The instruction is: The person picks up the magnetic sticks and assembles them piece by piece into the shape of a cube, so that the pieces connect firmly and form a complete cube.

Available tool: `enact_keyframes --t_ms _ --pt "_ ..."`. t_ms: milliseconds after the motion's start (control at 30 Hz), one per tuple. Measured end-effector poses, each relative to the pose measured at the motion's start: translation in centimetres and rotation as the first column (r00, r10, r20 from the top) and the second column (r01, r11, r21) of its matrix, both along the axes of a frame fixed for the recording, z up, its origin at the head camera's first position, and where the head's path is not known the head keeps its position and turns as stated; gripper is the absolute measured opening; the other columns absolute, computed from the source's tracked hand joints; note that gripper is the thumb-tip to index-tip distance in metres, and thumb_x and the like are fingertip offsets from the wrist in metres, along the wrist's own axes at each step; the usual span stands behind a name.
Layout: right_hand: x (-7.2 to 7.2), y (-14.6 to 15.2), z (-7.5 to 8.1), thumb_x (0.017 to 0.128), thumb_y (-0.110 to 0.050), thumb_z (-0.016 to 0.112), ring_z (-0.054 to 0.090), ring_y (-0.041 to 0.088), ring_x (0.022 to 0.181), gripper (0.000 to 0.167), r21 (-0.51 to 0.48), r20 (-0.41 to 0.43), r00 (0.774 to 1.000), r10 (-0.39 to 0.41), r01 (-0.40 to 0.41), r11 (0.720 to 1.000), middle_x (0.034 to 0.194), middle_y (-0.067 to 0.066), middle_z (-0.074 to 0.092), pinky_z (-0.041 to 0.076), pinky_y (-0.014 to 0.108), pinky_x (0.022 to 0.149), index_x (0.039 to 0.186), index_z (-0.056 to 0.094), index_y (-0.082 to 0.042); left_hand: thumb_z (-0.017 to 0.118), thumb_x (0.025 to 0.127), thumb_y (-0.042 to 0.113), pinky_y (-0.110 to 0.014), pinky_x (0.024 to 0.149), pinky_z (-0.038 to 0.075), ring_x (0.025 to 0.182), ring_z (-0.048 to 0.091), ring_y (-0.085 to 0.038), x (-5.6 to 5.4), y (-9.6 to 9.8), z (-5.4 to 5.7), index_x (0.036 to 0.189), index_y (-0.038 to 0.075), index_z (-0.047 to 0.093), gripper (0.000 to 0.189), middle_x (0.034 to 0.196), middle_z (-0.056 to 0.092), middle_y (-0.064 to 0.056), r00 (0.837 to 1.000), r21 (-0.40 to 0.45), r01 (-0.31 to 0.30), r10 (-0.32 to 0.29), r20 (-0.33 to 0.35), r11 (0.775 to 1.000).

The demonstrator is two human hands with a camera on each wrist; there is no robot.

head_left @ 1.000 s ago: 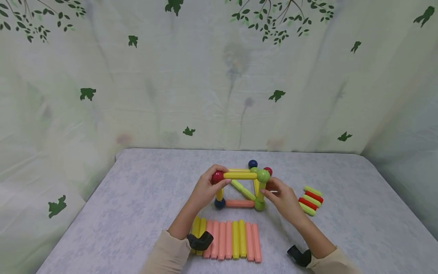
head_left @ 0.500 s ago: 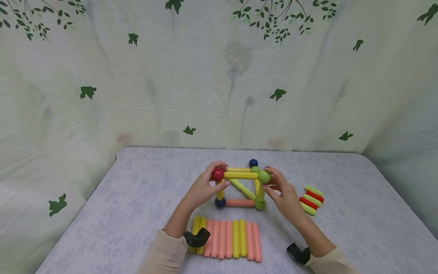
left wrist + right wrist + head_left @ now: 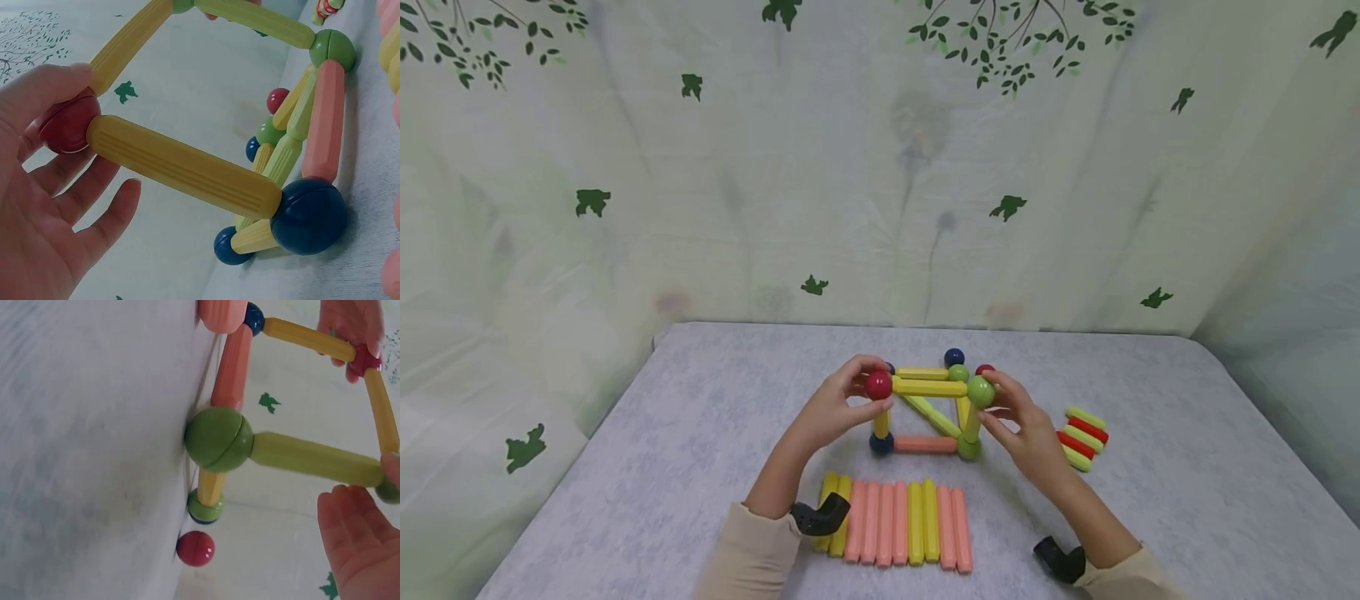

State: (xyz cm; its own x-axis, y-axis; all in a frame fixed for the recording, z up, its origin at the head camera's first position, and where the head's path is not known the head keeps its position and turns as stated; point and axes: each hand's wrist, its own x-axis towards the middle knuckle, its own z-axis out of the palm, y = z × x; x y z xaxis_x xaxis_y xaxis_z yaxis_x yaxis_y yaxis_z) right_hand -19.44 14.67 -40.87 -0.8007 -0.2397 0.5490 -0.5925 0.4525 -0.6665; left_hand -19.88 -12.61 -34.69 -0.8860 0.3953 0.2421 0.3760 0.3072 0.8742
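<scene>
A frame of toy rods and balls stands on the table, its front side an upright square. My left hand grips the red ball at the upper left corner. My right hand holds the green ball at the upper right. Between these balls runs a yellow rod. A second yellow rod leads down to a blue ball, and a light green rod to a lower green ball. A pink rod joins the bottom corners. Fingertips behind the balls are partly hidden.
In front lies a row of pink and yellow rods. Several short green and red rods lie to the right. Behind the front square are a blue ball, a red ball and a slanting light green rod.
My right hand has moved up from beside the light green upright to the upper green ball. My left hand has shifted slightly left while staying at the red ball.
</scene>
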Motion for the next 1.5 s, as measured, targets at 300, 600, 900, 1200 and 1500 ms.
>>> enact_keyframes --t_ms 300,600,900,1200,1500 --pt "1.4 4.1 0.6 0.078 -0.009 0.070 0.053 0.023 0.100 0.064 0.152 0.115 0.986 -0.119 0.100 0.983 0.112 0.009 0.055 0.046 0.044 0.080 0.134 0.039 -0.017 0.069 0.079 0.011 -0.046 0.086 0.041 0.099 0.051 -0.028 0.3 -1.7 -1.3 0.134 0.008 0.035 0.064 0.118 0.049 -0.013 1.000 -0.058 -0.013 0.014 0.004 0.998" --pt "2.3 8.7 -1.2 0.079 -0.015 0.069 0.051 0.032 0.104 0.052 0.384 0.319 0.925 -0.206 0.072 0.920 0.118 0.016 0.052 0.044 0.048 0.080 0.125 0.047 -0.004 0.069 0.080 0.023 -0.038 0.081 0.045 0.099 0.051 -0.024 2.0 -5.5 -5.9 0.131 0.008 0.039 0.061 0.116 0.050 -0.010 0.980 -0.297 -0.086 0.135 0.147 0.951" --pt "1.6 9.3 -2.3 0.075 -0.008 0.071 0.053 0.021 0.091 0.039 0.506 0.339 0.918 -0.208 0.009 0.862 0.104 0.006 0.058 0.044 0.041 0.076 0.111 0.057 -0.001 0.069 0.079 0.021 -0.028 0.059 0.041 0.073 0.047 -0.016 4.8 -6.1 -7.3 0.120 0.000 0.049 0.051 0.099 0.048 -0.007 0.960 -0.452 0.085 0.049 0.277 0.888" --pt "1.6 8.2 -1.8 0.078 0.000 0.066 0.046 0.013 0.074 0.029 0.480 0.378 0.901 -0.212 0.005 0.877 0.089 -0.001 0.054 0.044 0.029 0.064 0.106 0.058 -0.005 0.068 0.079 0.012 -0.031 0.058 0.043 0.071 0.052 -0.015 5.3 -5.5 -6.7 0.108 0.010 0.052 0.033 0.088 0.056 -0.004 0.939 -0.411 0.029 0.116 0.323 0.911" --pt "2.8 5.4 -0.4 0.078 -0.012 0.070 0.051 0.010 0.074 0.032 0.316 0.227 0.960 -0.163 0.086 0.945 0.084 -0.007 0.058 0.046 0.024 0.062 0.108 0.060 -0.008 0.066 0.081 0.009 -0.030 0.068 0.049 0.088 0.056 -0.017 4.7 -4.9 -5.1 0.114 0.011 0.055 0.035 0.103 0.057 -0.005 0.918 -0.221 -0.261 0.312 0.243 0.940"
